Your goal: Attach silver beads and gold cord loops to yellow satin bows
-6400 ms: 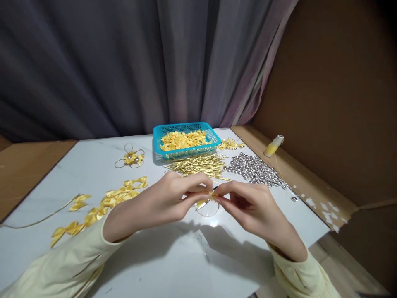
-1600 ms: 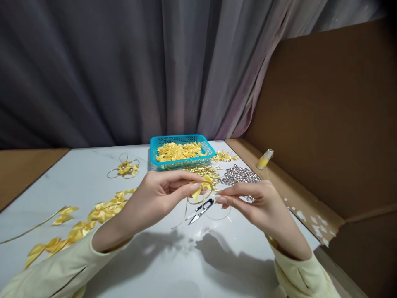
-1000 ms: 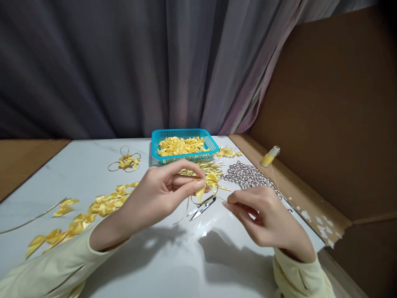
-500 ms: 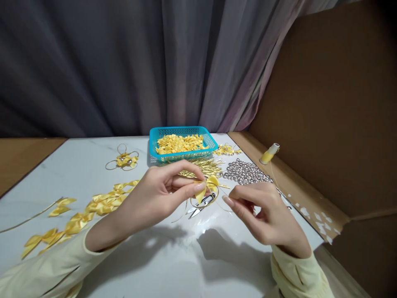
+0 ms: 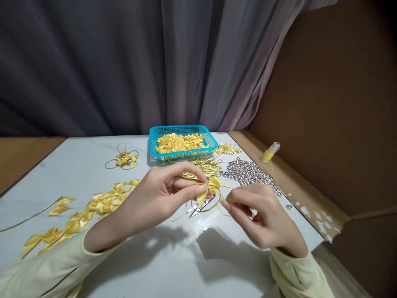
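My left hand (image 5: 167, 190) pinches a yellow ribbon bow (image 5: 213, 187) together with a looped gold cord (image 5: 208, 210), held up over the middle of the table. Just to the right, my right hand (image 5: 260, 211) is closed, thumb against forefinger, on a fine thread (image 5: 223, 210) beside the loop. Its fingertips are close to the bow but apart from it. Beneath the bow lie small scissors (image 5: 195, 209), blades toward the lower left and handles partly hidden. The knot of the bow is covered by my left fingertips.
A blue basket (image 5: 152, 145) of yellow bows stands at the back. Near it lie gold cords (image 5: 206, 166), silver beads (image 5: 245, 170) and a finished-looking looped ornament (image 5: 126, 159). Loose bows (image 5: 102, 203) line the left. A thread spool (image 5: 269, 152) sits on the cardboard at right.
My left hand has shifted slightly right with the bow, which has turned a little. My right hand has moved slightly left, closer to the loop.
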Demonstrator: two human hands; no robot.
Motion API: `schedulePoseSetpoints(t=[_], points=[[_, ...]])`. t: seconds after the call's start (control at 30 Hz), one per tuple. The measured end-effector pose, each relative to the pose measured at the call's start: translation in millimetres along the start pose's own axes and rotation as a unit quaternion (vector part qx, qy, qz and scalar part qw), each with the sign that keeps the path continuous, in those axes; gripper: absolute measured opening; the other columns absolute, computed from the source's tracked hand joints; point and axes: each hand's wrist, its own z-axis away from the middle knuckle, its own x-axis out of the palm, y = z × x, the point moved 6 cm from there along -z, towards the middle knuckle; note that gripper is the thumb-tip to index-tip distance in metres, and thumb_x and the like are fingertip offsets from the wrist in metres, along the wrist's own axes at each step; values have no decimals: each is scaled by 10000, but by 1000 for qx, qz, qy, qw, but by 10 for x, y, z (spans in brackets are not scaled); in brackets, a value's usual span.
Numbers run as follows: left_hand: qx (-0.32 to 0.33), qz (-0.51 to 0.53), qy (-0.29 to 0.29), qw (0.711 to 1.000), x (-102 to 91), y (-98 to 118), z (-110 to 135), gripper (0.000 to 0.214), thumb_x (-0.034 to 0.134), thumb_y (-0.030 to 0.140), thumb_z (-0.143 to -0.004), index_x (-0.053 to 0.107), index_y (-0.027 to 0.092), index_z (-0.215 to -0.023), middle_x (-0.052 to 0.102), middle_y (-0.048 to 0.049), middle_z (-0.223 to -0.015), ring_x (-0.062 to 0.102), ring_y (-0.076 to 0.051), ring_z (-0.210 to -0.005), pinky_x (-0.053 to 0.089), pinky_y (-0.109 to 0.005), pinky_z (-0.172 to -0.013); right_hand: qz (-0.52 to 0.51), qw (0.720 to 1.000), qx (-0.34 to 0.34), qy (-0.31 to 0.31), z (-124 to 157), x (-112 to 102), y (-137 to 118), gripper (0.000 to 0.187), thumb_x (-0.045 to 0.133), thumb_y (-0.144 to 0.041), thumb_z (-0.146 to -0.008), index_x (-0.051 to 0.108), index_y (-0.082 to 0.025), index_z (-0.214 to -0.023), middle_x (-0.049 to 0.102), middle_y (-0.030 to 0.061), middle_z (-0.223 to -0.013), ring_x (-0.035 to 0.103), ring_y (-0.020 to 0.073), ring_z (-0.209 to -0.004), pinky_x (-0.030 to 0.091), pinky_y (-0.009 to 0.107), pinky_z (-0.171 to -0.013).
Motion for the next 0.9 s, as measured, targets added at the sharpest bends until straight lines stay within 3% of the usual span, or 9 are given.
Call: schedulePoseSetpoints(t=[0.9], points=[[-38, 57, -48, 997, 60, -32, 1, 126, 584, 307, -793, 576, 184, -817, 639, 15, -563, 584, -121, -505, 442, -194, -441, -1, 1000, -12, -17, -3, 54, 20, 235, 448, -53, -742, 342, -182, -576, 260, -64, -513, 217, 62, -444, 201, 223, -454]])
